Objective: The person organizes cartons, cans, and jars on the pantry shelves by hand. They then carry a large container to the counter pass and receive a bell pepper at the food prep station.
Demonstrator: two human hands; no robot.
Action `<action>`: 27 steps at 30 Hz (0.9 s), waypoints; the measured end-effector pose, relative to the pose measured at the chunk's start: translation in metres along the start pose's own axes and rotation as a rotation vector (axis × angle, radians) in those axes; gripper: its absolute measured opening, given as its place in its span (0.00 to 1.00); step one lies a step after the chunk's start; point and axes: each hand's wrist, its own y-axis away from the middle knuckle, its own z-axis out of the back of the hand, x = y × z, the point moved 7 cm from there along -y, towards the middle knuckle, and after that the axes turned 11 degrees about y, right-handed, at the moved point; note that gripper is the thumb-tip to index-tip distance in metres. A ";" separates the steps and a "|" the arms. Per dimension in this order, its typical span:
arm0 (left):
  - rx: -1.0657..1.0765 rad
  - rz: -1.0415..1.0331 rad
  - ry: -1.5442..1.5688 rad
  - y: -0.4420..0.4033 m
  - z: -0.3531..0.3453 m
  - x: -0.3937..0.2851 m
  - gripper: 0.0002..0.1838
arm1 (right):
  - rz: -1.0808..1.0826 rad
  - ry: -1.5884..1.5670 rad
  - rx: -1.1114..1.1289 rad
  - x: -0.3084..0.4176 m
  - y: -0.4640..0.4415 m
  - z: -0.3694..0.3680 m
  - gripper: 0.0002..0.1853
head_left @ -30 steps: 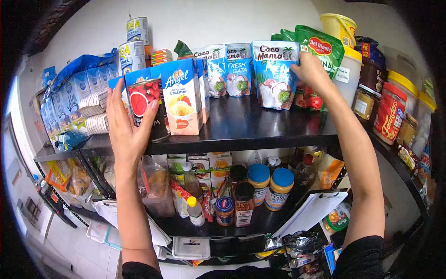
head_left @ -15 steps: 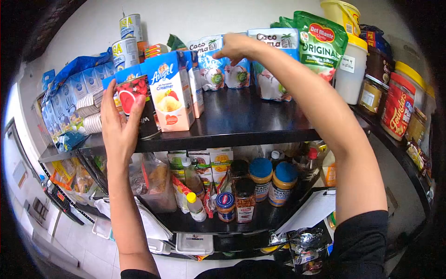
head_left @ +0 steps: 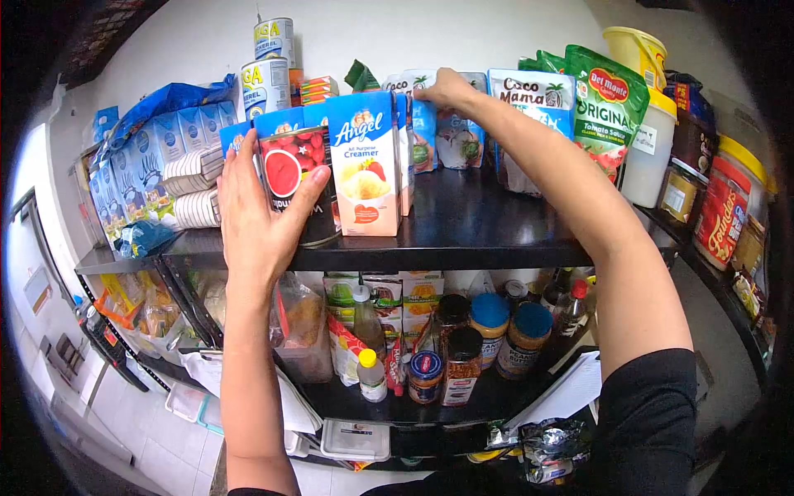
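Observation:
My left hand point(head_left: 265, 219) is wrapped around a tin can point(head_left: 291, 175) with a red fruit label, its lettering upside down, at the shelf's front edge. Right beside the can stands an Angel creamer carton point(head_left: 366, 178), with more cartons behind it. My right hand point(head_left: 453, 89) reaches to the back of the shelf, its fingers closed at the top edge of a blue and white Coco Mama pouch point(head_left: 423, 136); the fingertips are partly hidden. Another such pouch point(head_left: 463, 140) stands beneath that hand, and a larger-looking Coco Mama pouch point(head_left: 529, 99) is farther right, behind my forearm.
Green Del Monte tomato sauce pouches point(head_left: 608, 107) and yellow-lidded tubs point(head_left: 649, 149) line the right. Stacked mackerel cans point(head_left: 266, 87) and blue cartons point(head_left: 153, 149) fill the left. Peanut butter jars point(head_left: 525, 339) and bottles occupy the lower shelf, below the black shelf edge point(head_left: 463, 252).
The view has turned so the shelf contents sit farther right in the picture. My right hand's fingers have drawn in at the pouch's top edge. My left hand stays on the can.

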 end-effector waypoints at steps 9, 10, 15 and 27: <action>-0.006 0.001 0.015 0.000 0.001 0.003 0.47 | 0.017 -0.142 0.075 0.010 0.057 0.056 0.28; -0.002 0.002 0.016 0.000 0.000 0.004 0.47 | 0.014 -0.143 0.078 0.008 0.069 0.066 0.28; -0.012 -0.027 -0.027 0.000 -0.001 0.006 0.40 | 0.127 -0.147 -0.053 -0.008 0.123 0.104 0.29; -0.011 -0.030 0.025 0.000 0.000 0.004 0.45 | 0.214 0.085 -0.455 -0.095 0.176 0.164 0.27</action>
